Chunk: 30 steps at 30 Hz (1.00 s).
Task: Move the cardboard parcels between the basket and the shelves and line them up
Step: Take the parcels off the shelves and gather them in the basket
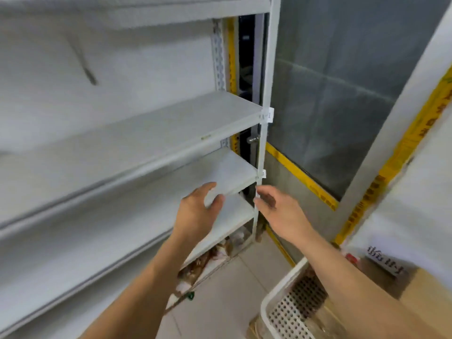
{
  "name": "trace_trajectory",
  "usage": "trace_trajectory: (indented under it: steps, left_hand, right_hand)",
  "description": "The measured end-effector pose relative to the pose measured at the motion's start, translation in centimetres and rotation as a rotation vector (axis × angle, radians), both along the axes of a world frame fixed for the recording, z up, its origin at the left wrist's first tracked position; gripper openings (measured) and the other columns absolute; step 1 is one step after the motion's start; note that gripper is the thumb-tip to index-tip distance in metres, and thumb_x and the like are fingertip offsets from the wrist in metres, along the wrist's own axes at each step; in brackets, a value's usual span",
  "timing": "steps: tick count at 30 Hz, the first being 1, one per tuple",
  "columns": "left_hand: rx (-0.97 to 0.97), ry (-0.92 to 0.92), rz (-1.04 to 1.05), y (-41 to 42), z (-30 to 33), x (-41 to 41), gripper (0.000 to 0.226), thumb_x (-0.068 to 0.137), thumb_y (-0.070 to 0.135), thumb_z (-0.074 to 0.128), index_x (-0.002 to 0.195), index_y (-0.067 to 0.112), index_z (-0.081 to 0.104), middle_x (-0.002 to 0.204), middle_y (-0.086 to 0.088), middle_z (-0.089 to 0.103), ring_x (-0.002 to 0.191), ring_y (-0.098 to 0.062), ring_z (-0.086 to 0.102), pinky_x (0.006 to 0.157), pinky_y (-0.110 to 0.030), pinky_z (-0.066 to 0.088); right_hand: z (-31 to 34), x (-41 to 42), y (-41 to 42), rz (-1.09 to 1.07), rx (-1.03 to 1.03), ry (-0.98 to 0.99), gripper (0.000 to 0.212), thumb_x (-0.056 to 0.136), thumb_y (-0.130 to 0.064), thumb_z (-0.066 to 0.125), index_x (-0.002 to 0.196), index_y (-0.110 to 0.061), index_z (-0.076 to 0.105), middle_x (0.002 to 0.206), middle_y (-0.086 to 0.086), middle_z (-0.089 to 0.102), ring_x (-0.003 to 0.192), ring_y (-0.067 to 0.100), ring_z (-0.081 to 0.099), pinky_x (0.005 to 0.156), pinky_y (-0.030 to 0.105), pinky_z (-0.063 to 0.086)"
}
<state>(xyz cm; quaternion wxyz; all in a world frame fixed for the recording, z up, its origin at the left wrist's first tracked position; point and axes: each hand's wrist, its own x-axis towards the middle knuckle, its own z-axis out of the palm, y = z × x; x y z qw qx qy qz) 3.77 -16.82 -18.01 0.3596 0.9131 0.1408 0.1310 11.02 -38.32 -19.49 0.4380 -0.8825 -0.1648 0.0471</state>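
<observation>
A white metal shelf unit (137,133) fills the left and middle of the view, and the shelf boards I can see carry no parcels. My left hand (195,209) hovers in front of the right end of a middle shelf, fingers loosely curved and holding nothing. My right hand (276,209) hangs beside the unit's front right post, fingers relaxed and empty. A white perforated basket (286,311) stands on the floor at the lower right, under my right forearm. Brown cardboard (425,289) shows at the far lower right, partly hidden.
Brown and white clutter (205,260) lies under the lowest shelf. A glass door with yellow tape (300,172) stands to the right of the unit. A white post (396,113) with a label rises at the right. Pale floor tiles (232,289) lie between shelf and basket.
</observation>
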Motion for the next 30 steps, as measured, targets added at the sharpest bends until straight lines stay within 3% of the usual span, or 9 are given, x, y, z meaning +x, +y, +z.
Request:
trace_trajectory:
  steps: [4, 11, 18, 30]
  left_hand:
    - [0.014, -0.054, 0.178, 8.9, 1.9, -4.4, 0.048, 0.102, 0.046, 0.061, 0.147, 0.028, 0.058, 0.144, -0.001, 0.064, 0.126, -0.025, 0.063, 0.099, -0.028, 0.045]
    - [0.059, -0.202, 0.423, 21.0, 4.2, -12.2, 0.046, 0.098, 0.039, 0.070, 0.141, 0.024, 0.064, 0.139, 0.005, 0.068, 0.129, -0.015, 0.063, 0.105, -0.025, 0.046]
    - [0.093, -0.251, 0.680, 29.3, 5.4, -19.9, 0.051, 0.098, 0.043, 0.069, 0.144, 0.023, 0.061, 0.142, 0.002, 0.066, 0.129, -0.017, 0.063, 0.107, -0.035, 0.052]
    - [0.166, -0.243, 1.189, 37.1, 7.7, -29.9, 0.050, 0.100, 0.040, 0.067, 0.145, 0.021, 0.058, 0.140, -0.006, 0.066, 0.125, -0.021, 0.064, 0.102, -0.032, 0.049]
  right_hand:
    - [2.7, -1.0, 10.9, 0.223, 0.049, -0.029, 0.041, 0.105, -0.036, 0.062, 0.145, -0.027, 0.060, 0.139, -0.012, 0.063, 0.127, 0.003, 0.057, 0.110, 0.026, 0.047]
    - [5.4, -4.7, 27.3, 0.485, 0.104, -0.104, 0.040, 0.103, -0.033, 0.066, 0.142, -0.024, 0.063, 0.135, -0.010, 0.067, 0.124, 0.005, 0.061, 0.104, 0.018, 0.045]
    - [7.3, -8.6, 40.4, 0.755, 0.146, -0.100, 0.042, 0.102, -0.035, 0.067, 0.143, -0.026, 0.061, 0.136, -0.013, 0.065, 0.123, 0.004, 0.061, 0.109, 0.025, 0.048]
    - [9.2, -16.7, 58.1, 1.203, 0.166, -0.035, 0.042, 0.104, -0.034, 0.064, 0.144, -0.023, 0.060, 0.138, -0.006, 0.064, 0.125, 0.009, 0.060, 0.111, 0.031, 0.049]
